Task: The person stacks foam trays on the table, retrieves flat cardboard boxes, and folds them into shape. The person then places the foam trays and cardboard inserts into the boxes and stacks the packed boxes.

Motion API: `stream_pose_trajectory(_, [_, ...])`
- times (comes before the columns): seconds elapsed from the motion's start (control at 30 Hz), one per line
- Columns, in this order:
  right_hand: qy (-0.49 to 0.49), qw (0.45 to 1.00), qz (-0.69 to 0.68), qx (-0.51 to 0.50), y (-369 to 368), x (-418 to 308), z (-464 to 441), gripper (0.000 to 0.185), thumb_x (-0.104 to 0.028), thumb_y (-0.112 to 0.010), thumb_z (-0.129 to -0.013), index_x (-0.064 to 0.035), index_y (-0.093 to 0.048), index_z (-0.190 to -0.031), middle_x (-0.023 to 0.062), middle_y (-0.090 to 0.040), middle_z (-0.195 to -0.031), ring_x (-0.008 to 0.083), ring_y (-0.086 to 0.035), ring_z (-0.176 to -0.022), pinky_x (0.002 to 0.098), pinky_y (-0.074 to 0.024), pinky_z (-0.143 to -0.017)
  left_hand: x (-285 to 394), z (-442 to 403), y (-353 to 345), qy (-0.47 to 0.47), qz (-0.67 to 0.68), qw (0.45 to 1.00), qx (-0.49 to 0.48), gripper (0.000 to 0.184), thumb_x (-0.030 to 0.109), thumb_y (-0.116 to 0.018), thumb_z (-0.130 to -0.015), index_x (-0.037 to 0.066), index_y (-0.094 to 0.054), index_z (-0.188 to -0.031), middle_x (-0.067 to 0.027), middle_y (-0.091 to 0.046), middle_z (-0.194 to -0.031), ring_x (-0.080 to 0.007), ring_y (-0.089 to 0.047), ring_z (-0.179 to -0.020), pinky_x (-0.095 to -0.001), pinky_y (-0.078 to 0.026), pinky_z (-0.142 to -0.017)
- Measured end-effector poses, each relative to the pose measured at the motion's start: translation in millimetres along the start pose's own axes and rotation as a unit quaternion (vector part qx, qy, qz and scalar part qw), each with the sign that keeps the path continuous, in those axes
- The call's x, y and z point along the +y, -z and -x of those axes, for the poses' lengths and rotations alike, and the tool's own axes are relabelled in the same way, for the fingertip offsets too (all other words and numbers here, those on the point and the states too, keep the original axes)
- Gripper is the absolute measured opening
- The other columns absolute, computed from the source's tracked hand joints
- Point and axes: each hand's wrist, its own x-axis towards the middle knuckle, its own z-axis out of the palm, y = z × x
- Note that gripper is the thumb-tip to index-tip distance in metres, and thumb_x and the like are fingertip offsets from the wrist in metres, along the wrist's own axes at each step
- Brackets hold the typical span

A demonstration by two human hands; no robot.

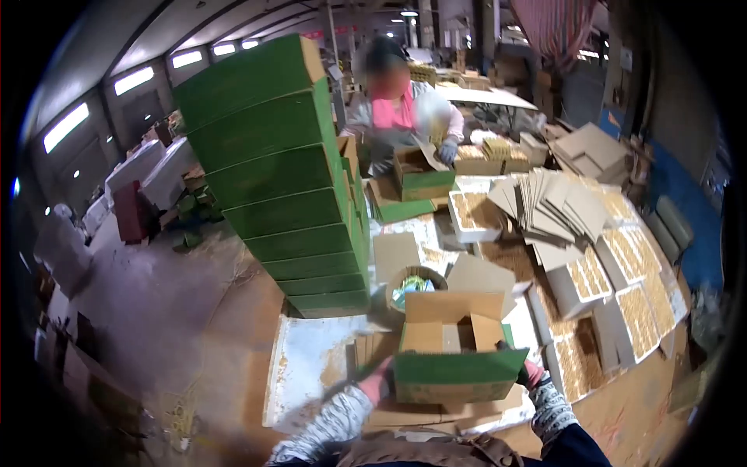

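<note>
An open cardboard box with a green outer side (459, 373) is between my two hands at the table's near edge, its flaps raised. My left hand (377, 381) is closed on the box's left end. At the right end, my right hand (531, 373), in a dark covering, grips the box; its fingertips are partly hidden behind the wall. Just beyond the box stands a round container (412, 286) holding small packets. Loose cardboard pieces (480, 280) lie beside it.
A tall stack of green boxes (280, 187) rises at the left. Across the table, a person (401, 109) handles another green box (424, 175). Cardboard sheets (552, 206) and white trays filled with yellowish items (634, 323) cover the right side.
</note>
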Motion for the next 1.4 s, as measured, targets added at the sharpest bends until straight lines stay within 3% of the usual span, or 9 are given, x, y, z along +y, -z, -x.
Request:
stream_pose_trajectory(0.07, [0.084, 0.99, -0.109, 0.017, 31, -31, -28, 0.048, -0.036, -0.039, -0.096, -0.0015, -0.043, -0.13, 0.0091, -0.054, -0.121, 0.0231, -0.051, -0.108, 0.0342, -0.0412, -0.094, 62, -17, -26, 0.027, 0.102, 0.989, -0.103, 0.038, 0.024, -0.05, -0.092, 0.002, -0.05, -0.124, -0.0105, -0.06, -0.113, -0.0195, -0.059, -0.1, -0.0313, -0.046, -0.092])
stream_pose_trajectory(0.1, [0.099, 0.98, -0.172, 0.032, 46, -58, -47, 0.049, -0.037, -0.039, -0.096, -0.0023, -0.043, -0.13, 0.0092, -0.053, -0.122, 0.0237, -0.05, -0.111, 0.0345, -0.0399, -0.096, 106, -12, -44, 0.036, 0.22, 0.87, -0.44, 0.039, 0.022, -0.051, -0.091, 0.002, -0.049, -0.125, -0.013, -0.057, -0.116, -0.0239, -0.055, -0.106, -0.0354, -0.043, -0.096])
stream_pose_trajectory(0.17, [0.115, 0.848, -0.514, 0.063, 71, -80, -105, 0.053, -0.044, -0.036, -0.095, -0.0057, -0.04, -0.132, 0.0087, -0.046, -0.132, 0.0263, -0.044, -0.121, 0.0363, -0.0361, -0.102, 187, 35, -112, -0.377, -0.351, 0.855, -0.06, 0.041, 0.017, -0.051, -0.09, 0.003, -0.044, -0.129, -0.0124, -0.049, -0.127, -0.0265, -0.044, -0.12, -0.0364, -0.032, -0.105])
stream_pose_trajectory(0.33, [0.281, 0.823, -0.484, 0.096, 56, -366, -222, 0.065, -0.054, -0.039, -0.089, -0.0077, -0.039, -0.135, 0.011, -0.043, -0.136, 0.0294, -0.041, -0.123, 0.0412, -0.0306, -0.106, 385, 115, -138, -0.823, -0.215, 0.462, 0.251, 0.066, 0.033, -0.056, -0.089, -0.003, -0.028, -0.137, -0.0171, -0.034, -0.138, -0.027, -0.034, -0.127, -0.0344, -0.026, -0.106])
stream_pose_trajectory(0.53, [0.34, 0.877, -0.338, 0.029, -79, -568, -296, 0.051, -0.045, -0.045, -0.091, -0.0079, -0.049, -0.125, 0.0089, -0.058, -0.104, 0.0226, -0.054, -0.088, 0.0342, -0.0451, -0.082, 533, 117, -78, -0.754, -0.255, 0.594, 0.114, 0.043, 0.034, -0.037, -0.097, 0.001, -0.055, -0.118, -0.0073, -0.058, -0.113, -0.0175, -0.052, -0.103, -0.0271, -0.038, -0.091])
stream_pose_trajectory(0.67, [0.315, 0.947, -0.066, 0.017, -96, -627, -369, 0.044, -0.042, -0.043, -0.094, -0.0057, -0.055, -0.115, 0.0074, -0.063, -0.082, 0.0159, -0.057, -0.06, 0.0331, -0.0489, -0.063, 540, 98, -73, -0.774, -0.274, 0.561, 0.103, 0.04, 0.028, -0.037, -0.098, 0.0, -0.048, -0.123, -0.0093, -0.056, -0.115, -0.0182, -0.05, -0.105, -0.0291, -0.038, -0.092])
stream_pose_trajectory(0.77, [0.586, 0.81, 0.003, 0.036, -153, -631, -369, 0.049, -0.045, -0.039, -0.095, -0.0042, -0.05, -0.121, 0.0071, -0.059, -0.108, 0.0124, -0.055, -0.087, 0.0293, -0.0455, -0.072, 560, 88, -61, -0.792, -0.319, 0.508, 0.114, 0.039, 0.029, -0.036, -0.098, 0.002, -0.047, -0.124, -0.0129, -0.054, -0.119, -0.0241, -0.049, -0.109, -0.0323, -0.037, -0.094])
stream_pose_trajectory(1.07, [0.406, 0.907, -0.109, 0.016, -139, -638, -390, 0.046, -0.047, -0.038, -0.095, -0.0087, -0.05, -0.116, 0.001, -0.054, -0.085, 0.009, -0.042, -0.062, 0.0235, -0.0379, -0.054, 555, 80, -75, -0.794, -0.355, 0.467, 0.159, 0.055, 0.036, -0.042, -0.091, 0.002, -0.034, -0.133, -0.0216, -0.038, -0.135, -0.0369, -0.033, -0.127, -0.0401, -0.028, -0.104])
stream_pose_trajectory(1.4, [0.559, 0.828, -0.046, -0.031, -151, -603, -367, 0.045, -0.03, -0.044, -0.095, -0.0018, -0.045, -0.13, 0.0059, -0.056, -0.12, 0.0082, -0.052, -0.087, 0.0224, -0.0434, -0.075, 240, -32, 179, -0.71, -0.077, 0.584, 0.387, 0.061, 0.004, -0.048, -0.091, 0.006, -0.018, -0.144, -0.0104, -0.019, -0.149, -0.0219, -0.02, -0.136, -0.0331, -0.02, -0.109])
